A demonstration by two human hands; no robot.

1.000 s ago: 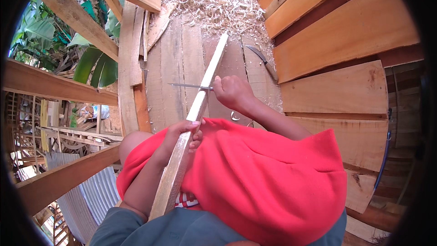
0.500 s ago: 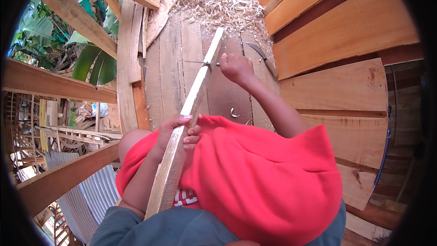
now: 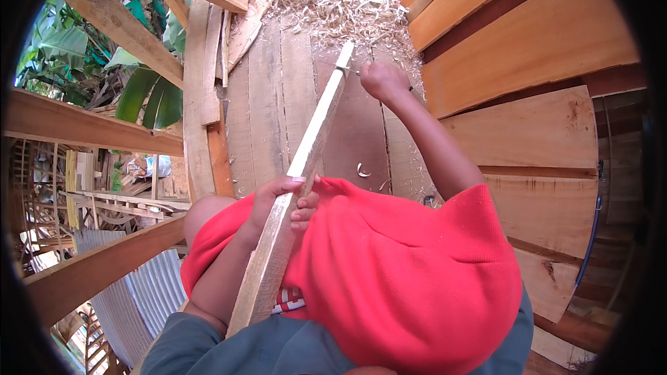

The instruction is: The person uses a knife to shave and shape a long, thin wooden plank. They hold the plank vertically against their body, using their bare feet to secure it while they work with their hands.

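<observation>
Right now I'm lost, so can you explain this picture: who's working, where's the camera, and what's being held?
No machine here, just a person in a red top. A wide fisheye camera on their head looks down, so straight edges bend. The bare left hand grips a long, pale, square-edged wooden stick. The bare right hand, in a fist, holds a thin metal blade against the stick near its far end. Beyond, pale curly wood shavings lie heaped on the brown plank floor.
</observation>
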